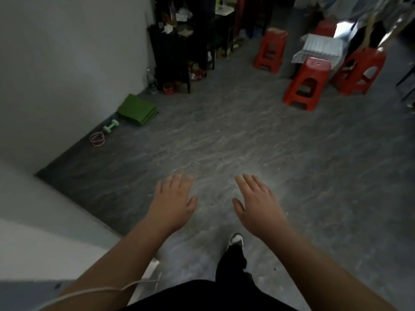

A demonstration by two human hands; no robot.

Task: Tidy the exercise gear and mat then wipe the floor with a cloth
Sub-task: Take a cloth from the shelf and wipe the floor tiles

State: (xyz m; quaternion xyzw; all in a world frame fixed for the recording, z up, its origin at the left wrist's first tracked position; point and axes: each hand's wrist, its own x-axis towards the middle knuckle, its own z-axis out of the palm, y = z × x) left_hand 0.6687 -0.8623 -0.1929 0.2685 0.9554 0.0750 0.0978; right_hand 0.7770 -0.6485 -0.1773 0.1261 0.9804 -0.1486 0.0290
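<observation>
Head view: left hand point(174, 202) and right hand point(258, 203) flat, empty; folded green mat point(137, 109), mint dumbbell point(111, 126), probably pink resistance bands point(97, 139) along floor's point(224, 142) wall edge.

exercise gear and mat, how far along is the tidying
Looks done: folded green mat, dumbbell and resistance bands sit together by the wall. In hand: nothing; left hand and right hand are open. Left: wiping the floor; no cloth in view.

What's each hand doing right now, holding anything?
Left hand: open, fingers straight, holding nothing.
Right hand: open, fingers straight, holding nothing.
</observation>
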